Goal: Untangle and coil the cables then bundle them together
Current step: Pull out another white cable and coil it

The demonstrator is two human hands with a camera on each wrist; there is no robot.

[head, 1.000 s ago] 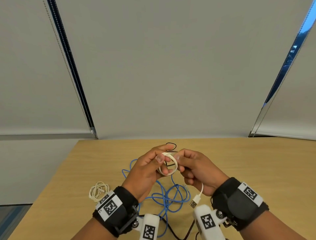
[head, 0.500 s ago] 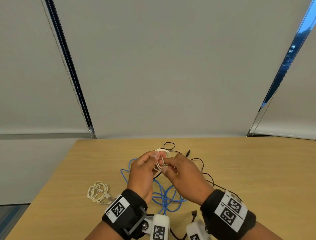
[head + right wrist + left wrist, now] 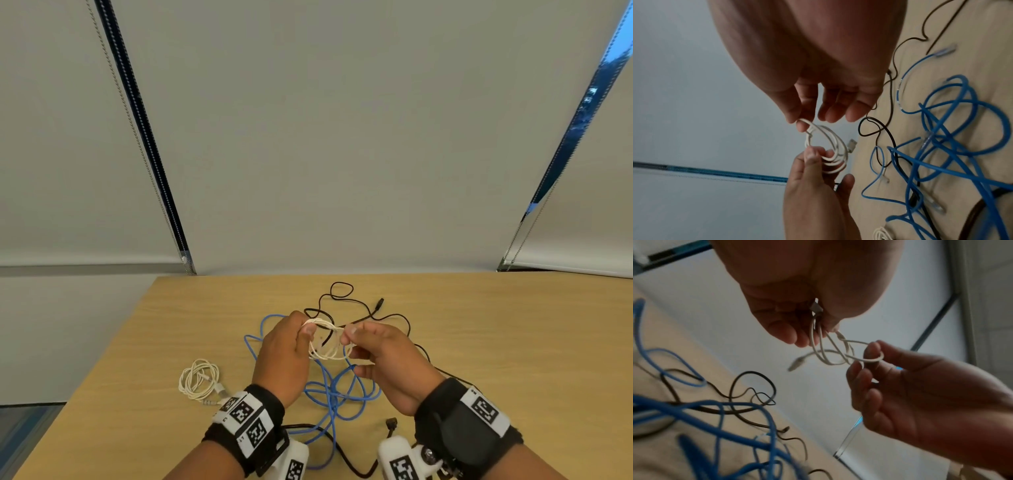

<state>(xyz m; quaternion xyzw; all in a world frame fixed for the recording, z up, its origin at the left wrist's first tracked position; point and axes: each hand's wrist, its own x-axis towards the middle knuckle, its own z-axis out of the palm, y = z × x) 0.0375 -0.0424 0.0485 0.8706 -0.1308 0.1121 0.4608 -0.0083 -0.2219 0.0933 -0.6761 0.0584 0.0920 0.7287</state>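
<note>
A small white cable coil (image 3: 328, 344) hangs above the table between both hands. My left hand (image 3: 308, 330) pinches its left side between thumb and fingers. My right hand (image 3: 346, 338) pinches one white strand at the coil's top right. In the left wrist view that strand loops round a right fingertip (image 3: 871, 352), and a plug end of the white cable coil (image 3: 830, 352) sticks out to the left. The right wrist view shows the white cable coil (image 3: 835, 151) held the same way. A loose blue cable (image 3: 337, 394) and a thin black cable (image 3: 342, 301) lie tangled on the table.
A second white coil (image 3: 199, 378) lies on the wooden table (image 3: 513, 342) left of my left wrist. A black plug (image 3: 391, 423) rests near the front edge. Window blinds hang behind the table.
The tail with the USB plug no longer dangles under my right hand. Both hands closed together, then my right hand drew a white strand slightly to the right.
</note>
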